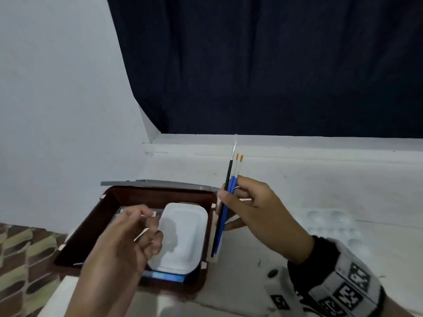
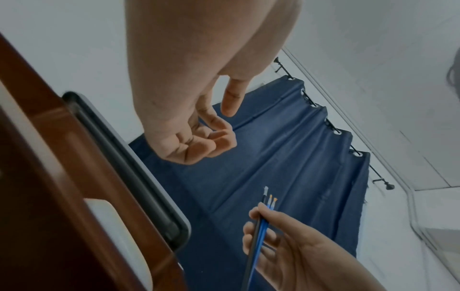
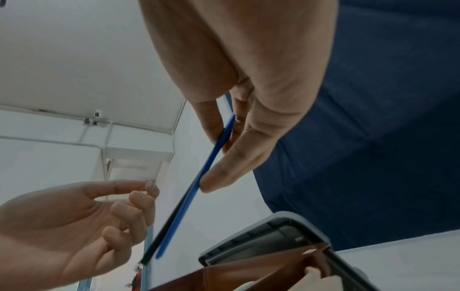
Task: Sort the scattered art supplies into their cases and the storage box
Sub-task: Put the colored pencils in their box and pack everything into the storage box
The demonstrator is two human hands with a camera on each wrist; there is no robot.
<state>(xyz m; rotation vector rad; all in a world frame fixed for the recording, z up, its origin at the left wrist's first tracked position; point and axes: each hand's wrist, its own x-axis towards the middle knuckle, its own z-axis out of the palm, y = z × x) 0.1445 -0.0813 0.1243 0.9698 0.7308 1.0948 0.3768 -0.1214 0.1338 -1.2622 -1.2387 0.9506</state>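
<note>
My right hand (image 1: pixel 231 202) pinches three thin paintbrushes (image 1: pixel 225 216), one black and two blue, held upright with bristles up just right of the brown storage box (image 1: pixel 91 225). The right wrist view shows the brush handles (image 3: pixel 196 177) between thumb and fingers. A white plastic case (image 1: pixel 185 234) lies shut inside the box, over something blue. My left hand (image 1: pixel 146 225) hovers above the box with fingers loosely curled and nothing in them; the left wrist view shows its palm (image 2: pixel 189 141) empty. The box's grey lid (image 1: pixel 160 183) stands open behind it.
A white paint palette (image 1: pixel 332 225) lies on the pale table to the right of my right hand. A dark blue curtain (image 1: pixel 274 65) hangs behind the table. A white wall stands at the left, and patterned flooring (image 1: pixel 23 259) shows below the table's left edge.
</note>
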